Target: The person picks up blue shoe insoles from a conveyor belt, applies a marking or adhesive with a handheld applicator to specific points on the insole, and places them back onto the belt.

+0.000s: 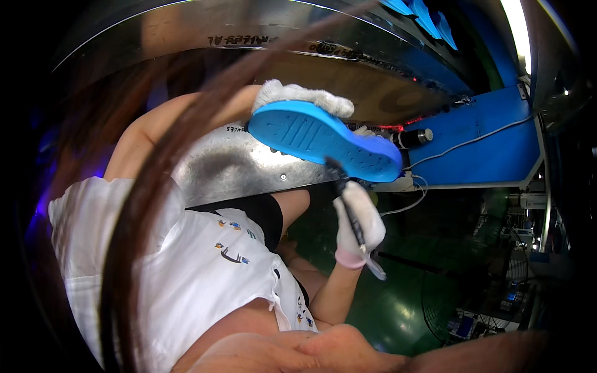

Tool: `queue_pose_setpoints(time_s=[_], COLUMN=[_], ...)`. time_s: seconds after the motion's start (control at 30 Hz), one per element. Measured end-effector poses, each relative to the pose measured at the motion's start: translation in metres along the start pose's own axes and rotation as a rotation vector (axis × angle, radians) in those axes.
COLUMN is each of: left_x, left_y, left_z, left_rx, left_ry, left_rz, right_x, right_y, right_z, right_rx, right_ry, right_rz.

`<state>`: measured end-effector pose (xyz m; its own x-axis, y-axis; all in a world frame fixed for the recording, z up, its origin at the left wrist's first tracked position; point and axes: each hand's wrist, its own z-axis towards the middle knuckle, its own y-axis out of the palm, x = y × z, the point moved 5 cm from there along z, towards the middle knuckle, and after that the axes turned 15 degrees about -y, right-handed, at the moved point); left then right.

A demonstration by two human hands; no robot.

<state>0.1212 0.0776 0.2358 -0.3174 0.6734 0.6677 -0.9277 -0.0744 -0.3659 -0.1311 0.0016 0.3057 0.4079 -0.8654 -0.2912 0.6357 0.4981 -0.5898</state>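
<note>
blue shoe sole (323, 138) is up in the air above the metal table (236, 165), tread side facing the camera, tilted with its right end lower. left hand (298, 98) in a white knit glove grips it from behind at the upper left end, fingers clenched over the edge of the sole. right hand (359, 225), also white-gloved, sits just below the sole's right end, fingers closed around a thin dark brush (349, 214); brush tip touches the lower edge of the sole near its right end, handle runs down and out past the wrist. table surface is scuffed bare metal with a dark smudge. behind the sole: a blue panel (491, 146) with a white cable (472, 142) running across it and a small black cylindrical part (413, 137) beside the sole's right tip. green floor (398, 311) below. strands of dark hair (161, 186) cross the left of the view, over a white shirt (205, 273)
</note>
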Motion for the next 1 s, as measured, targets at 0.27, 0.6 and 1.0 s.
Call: queue_pose_setpoints(time_s=[0.27,0.6,1.0], left_x=[0.023,0.129,0.195], left_y=[-0.002,0.008,-0.243], left_z=[-0.016,-0.009,0.044], left_rx=[0.235,0.514,1.324], left_ry=[-0.56,-0.758,-0.862], left_rz=[-0.254,-1.224,-0.232], right_x=[0.019,0.014,0.016], right_y=[0.001,-0.005,0.035], right_z=[-0.002,-0.035,-0.035], right_rx=[0.083,0.507,0.47], right_ry=[0.005,0.08,0.263], right_rz=[0.055,0.388,0.559])
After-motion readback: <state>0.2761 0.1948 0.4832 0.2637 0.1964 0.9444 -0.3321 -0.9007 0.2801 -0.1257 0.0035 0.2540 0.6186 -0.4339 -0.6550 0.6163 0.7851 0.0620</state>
